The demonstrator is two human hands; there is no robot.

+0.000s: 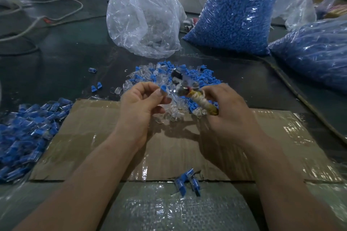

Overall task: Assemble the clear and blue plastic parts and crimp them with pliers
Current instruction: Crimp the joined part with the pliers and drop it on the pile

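While a dark counter (65, 58) is carrying the clutter of a workshop, a tall bag of blue parts (234, 18) is standing at the far right, and a second blue-filled bag (315, 52) is slumping just beside it at the frame's edge. To their left, a crumpled clear bag (144, 20) is sitting with a few clear pieces inside.

Nearer the person, a taped cardboard sheet (90, 137) is lying flat under both forearms. A pile of joined clear-and-blue pieces (24, 133) is spreading along its left edge, and a heap of loose clear and blue parts (150, 73) is lying on the counter just beyond its far edge.

Above that far edge, the left grip (139, 105) is pinching a small blue part (163, 88) between thumb and fingertips, holding it up off the heap; blur is hiding whether a clear piece is fitted to it.

Near it, the right grip (229, 110) is curling its fingers round the tape-wrapped handles of the pliers (187, 90), whose dark head is pointing away over the heap, close to the blue part. Blur is hiding how the pliers' nose is standing.

At the cardboard's near edge, a few joined pieces (185, 182) are lying together.
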